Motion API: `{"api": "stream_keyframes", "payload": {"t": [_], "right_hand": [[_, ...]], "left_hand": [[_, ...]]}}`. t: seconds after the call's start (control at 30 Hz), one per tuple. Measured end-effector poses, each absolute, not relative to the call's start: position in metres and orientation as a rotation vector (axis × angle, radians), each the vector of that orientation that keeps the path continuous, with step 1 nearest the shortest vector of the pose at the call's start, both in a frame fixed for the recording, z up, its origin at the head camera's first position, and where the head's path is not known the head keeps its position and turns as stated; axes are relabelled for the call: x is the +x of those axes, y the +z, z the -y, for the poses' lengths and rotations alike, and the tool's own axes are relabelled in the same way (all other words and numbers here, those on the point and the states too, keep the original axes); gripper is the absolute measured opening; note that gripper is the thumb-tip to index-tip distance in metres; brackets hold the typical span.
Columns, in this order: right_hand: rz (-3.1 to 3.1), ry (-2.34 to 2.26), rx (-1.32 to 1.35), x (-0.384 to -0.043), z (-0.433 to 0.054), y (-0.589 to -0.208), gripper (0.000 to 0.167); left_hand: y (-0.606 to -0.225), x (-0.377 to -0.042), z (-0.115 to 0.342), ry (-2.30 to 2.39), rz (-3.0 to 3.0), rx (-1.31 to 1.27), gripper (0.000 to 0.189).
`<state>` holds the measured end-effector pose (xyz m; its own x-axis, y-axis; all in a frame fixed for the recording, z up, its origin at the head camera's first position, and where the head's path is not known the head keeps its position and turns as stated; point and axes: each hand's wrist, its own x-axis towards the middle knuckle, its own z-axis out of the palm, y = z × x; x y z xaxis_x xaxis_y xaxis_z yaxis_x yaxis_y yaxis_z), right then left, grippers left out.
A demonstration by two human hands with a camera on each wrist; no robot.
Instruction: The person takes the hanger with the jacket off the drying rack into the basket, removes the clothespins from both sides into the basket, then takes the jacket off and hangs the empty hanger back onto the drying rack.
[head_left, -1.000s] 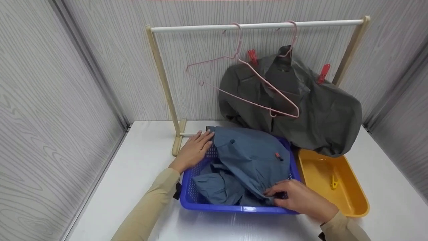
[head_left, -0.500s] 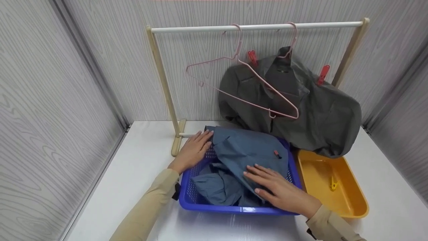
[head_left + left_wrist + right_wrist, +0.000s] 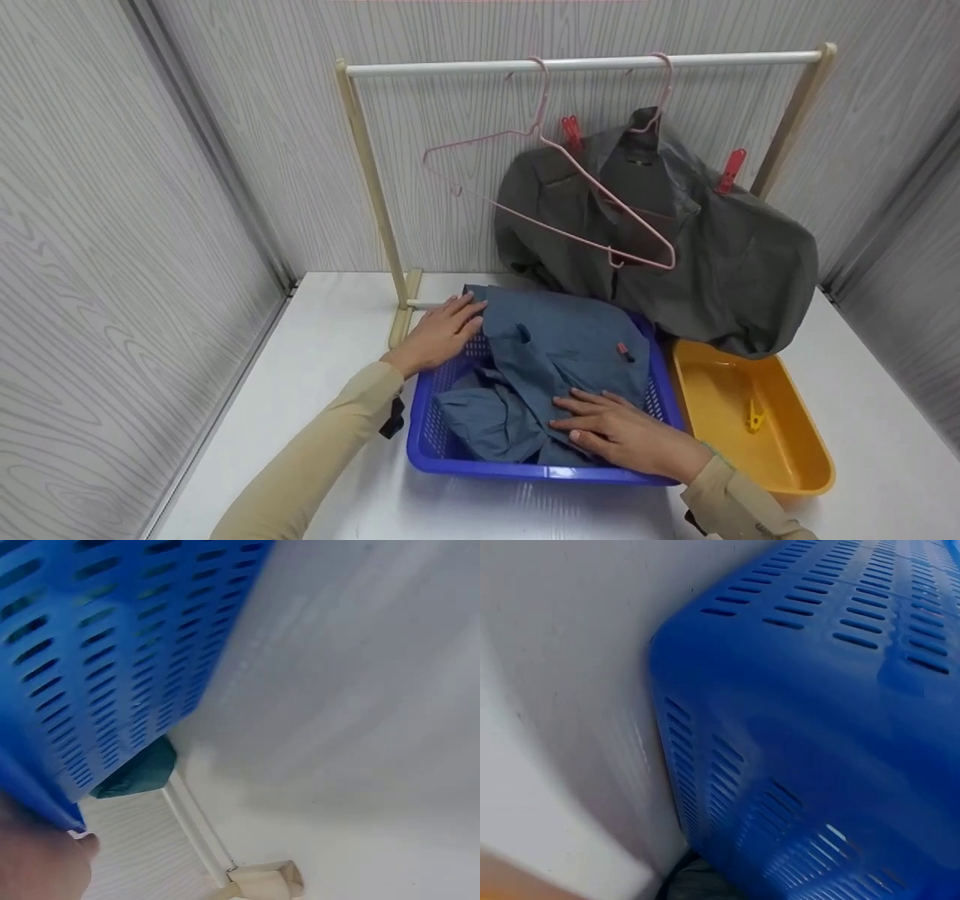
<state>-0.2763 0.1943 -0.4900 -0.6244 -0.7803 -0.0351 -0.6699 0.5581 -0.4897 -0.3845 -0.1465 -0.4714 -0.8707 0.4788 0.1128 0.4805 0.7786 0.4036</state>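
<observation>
A blue plastic basket (image 3: 540,472) with slotted sides holds a rumpled blue-grey garment (image 3: 574,319), its upper part laid over the back. A small red-and-black tab (image 3: 625,352) shows on the cloth. My left hand (image 3: 441,334) rests over the basket's left rim, fingertips touching the garment's far left edge. On the cloth near the front right corner lies my right hand (image 3: 626,433), fingers extended and spread. In the left wrist view, part of the left hand (image 3: 45,859) appears beside the basket wall (image 3: 112,667); the right wrist view shows only the basket's outside (image 3: 802,690).
Behind the basket stands a rack with a white rail (image 3: 465,68). A bare pink hanger (image 3: 600,184) and a dark grey garment (image 3: 720,262) with red clips (image 3: 731,171) hang there. Right of the basket, a yellow tray (image 3: 821,472) holds a yellow clip (image 3: 754,416).
My right hand has let go of the garment's edge near the front right corner, moved left and flattened onto the cloth. The left hand stays at the left rim.
</observation>
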Motion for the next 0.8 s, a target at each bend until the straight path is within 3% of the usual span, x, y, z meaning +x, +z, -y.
{"api": "stream_keyframes", "payload": {"t": [0.13, 0.33, 0.6, 0.8], "right_hand": [[-2.559, -0.617, -1.192, -0.281, -0.201, -0.489, 0.029], [-2.539, -0.640, -1.166, -0.283, -0.199, -0.490, 0.029], [-2.575, -0.655, -1.176, -0.282, -0.199, -0.491, 0.028], [-2.571, -0.659, -1.132, -0.282, -0.198, -0.490, 0.028]], "left_hand": [[-0.465, -0.389, 0.138, -0.772, 2.955, -0.787, 0.056], [-0.472, -0.396, 0.132, -0.763, 2.855, -0.783, 0.047], [-0.481, -0.404, 0.133, -0.607, 2.842, -0.781, 0.068], [-0.473, -0.411, 0.130, -0.690, 2.927, -0.741, 0.062]]}}
